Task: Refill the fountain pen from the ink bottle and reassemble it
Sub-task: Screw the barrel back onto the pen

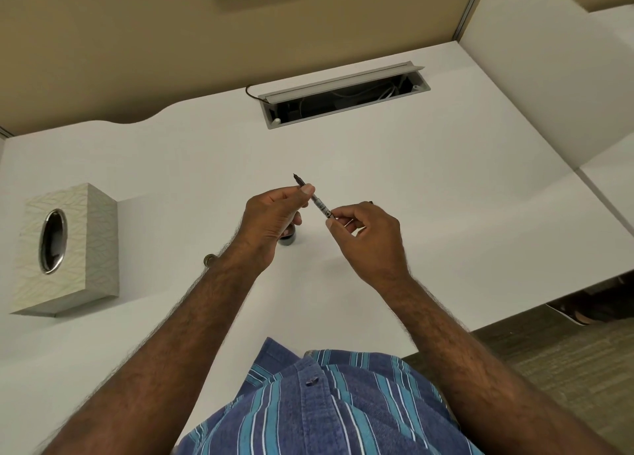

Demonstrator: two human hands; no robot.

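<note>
At frame centre, above the counter (411,152), the left hand (271,214) pinches the fountain pen (314,197) near its nib; the right hand (367,231) pinches the converter end. Twist gently, nib kept up, over the ink bottle (288,238).

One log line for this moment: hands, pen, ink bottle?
left hand: pinches pen near nib | right hand: pinches pen's rear end | pen: barrel off, above desk | ink bottle: on desk under left hand
</note>
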